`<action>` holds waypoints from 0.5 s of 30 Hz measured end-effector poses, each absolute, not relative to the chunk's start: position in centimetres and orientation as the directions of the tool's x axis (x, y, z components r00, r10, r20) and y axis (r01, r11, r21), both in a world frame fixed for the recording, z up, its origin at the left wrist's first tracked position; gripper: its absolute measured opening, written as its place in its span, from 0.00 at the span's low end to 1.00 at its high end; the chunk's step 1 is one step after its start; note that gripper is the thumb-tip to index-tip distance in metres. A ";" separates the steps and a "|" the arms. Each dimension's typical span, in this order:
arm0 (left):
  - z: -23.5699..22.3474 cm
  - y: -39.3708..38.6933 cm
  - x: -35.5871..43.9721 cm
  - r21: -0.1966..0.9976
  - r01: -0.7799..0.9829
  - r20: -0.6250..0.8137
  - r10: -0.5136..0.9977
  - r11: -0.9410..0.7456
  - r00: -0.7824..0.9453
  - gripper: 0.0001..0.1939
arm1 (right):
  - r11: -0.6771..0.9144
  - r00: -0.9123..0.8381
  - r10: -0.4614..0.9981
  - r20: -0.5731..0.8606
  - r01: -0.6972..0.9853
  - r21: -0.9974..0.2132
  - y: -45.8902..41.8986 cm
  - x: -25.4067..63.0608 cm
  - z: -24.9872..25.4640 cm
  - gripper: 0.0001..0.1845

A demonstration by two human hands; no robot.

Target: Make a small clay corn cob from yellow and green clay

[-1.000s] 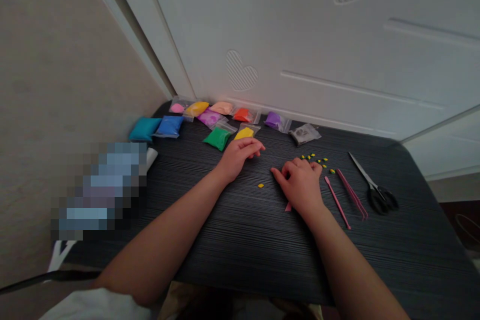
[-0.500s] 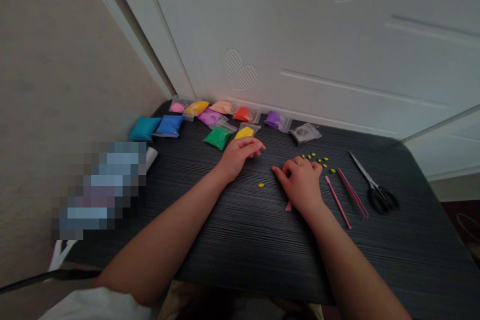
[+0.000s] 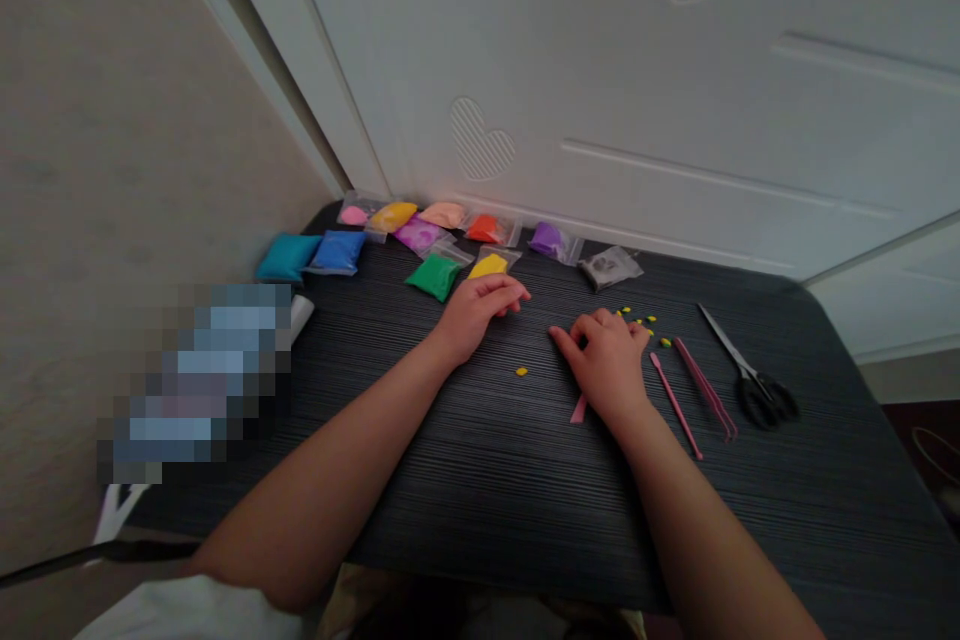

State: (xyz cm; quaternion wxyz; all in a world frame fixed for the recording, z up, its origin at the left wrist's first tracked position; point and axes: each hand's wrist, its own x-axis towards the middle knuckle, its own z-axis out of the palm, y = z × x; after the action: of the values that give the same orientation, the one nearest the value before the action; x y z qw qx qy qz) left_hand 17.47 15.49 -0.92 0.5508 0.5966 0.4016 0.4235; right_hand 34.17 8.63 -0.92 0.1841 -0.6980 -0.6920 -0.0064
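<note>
Forearms [image 3: 367, 460] lay across a dark, streaked surface [image 3: 480, 510] from its near edge. The flared end of a pink tool [image 3: 578, 410] poked out on the near side of the right hand [image 3: 609, 360], which hid the rest. To the right lay a pink stick [image 3: 677, 407], pink tweezers [image 3: 698, 381] and black-handled scissors [image 3: 744, 372], all slanting from near right to far left.

Alone between the hands was a small yellow piece [image 3: 521, 371], touched by neither, its long axis roughly left to right. It lay left and to the near side of the right thumb's tip, and on the near side of the fingertips of the left hand [image 3: 478, 313]; the right thumb looked the closer.

The right hand was palm down, fingers bent, thumb set apart; the left was loosely curled. Whether either gripped anything could not be told.

Just beyond and to the right of the right hand lay scattered yellow-and-green pieces [image 3: 651, 319]. Farther off, a green packet [image 3: 433, 275] lay left of a yellow packet [image 3: 489, 266], which the left hand partly hid. Other coloured packets lined the far side, before a white panel [image 3: 637, 70].
</note>
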 end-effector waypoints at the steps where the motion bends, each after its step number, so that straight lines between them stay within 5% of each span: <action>1: -0.9 15.5 17.5 0.997 0.011 0.065 0.945 -0.072 0.319 0.11 | 0.022 0.045 0.963 0.266 0.969 -0.246 8.6 34.2 -0.9 0.19; 15: -1.0 15.5 17.5 0.997 0.009 0.067 0.946 -0.073 0.317 0.11 | 0.007 0.076 0.946 0.316 0.967 -0.254 8.9 34.4 -0.7 0.16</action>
State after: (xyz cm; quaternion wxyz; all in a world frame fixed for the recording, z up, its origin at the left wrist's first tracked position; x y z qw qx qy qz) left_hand 17.49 15.50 -0.98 0.5506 0.5961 0.4003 0.4257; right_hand 34.40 8.89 -0.74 0.2055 -0.7043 -0.6790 -0.0263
